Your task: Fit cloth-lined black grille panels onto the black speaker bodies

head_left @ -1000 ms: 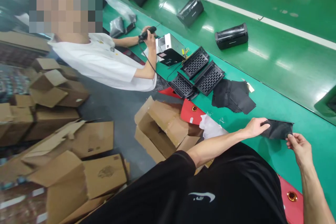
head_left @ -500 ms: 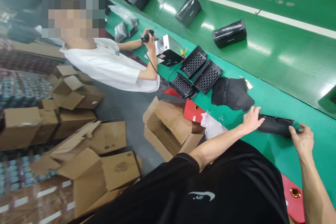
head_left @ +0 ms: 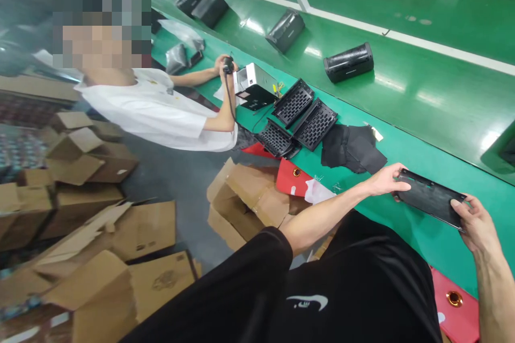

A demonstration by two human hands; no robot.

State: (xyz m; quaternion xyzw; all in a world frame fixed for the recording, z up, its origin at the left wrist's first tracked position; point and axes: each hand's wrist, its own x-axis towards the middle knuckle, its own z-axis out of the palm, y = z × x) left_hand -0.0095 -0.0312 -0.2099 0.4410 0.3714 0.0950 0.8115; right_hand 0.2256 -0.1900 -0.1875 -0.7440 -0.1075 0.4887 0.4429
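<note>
Near right, over green bench (head_left: 406, 241): left hand (head_left: 386, 181), right hand (head_left: 475, 224) hold black panel (head_left: 430, 198) by opposite edges; fingertip grip, panel could slip.

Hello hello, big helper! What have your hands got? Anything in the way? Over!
Left hand and right hand holding black plastic panel at both ends. Black fabric sheets beside left hand, on green bench.

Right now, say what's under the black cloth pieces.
The black cloth pieces lie on the green bench, a pale scrap showing at one edge; what's directly beneath is covered.
</note>
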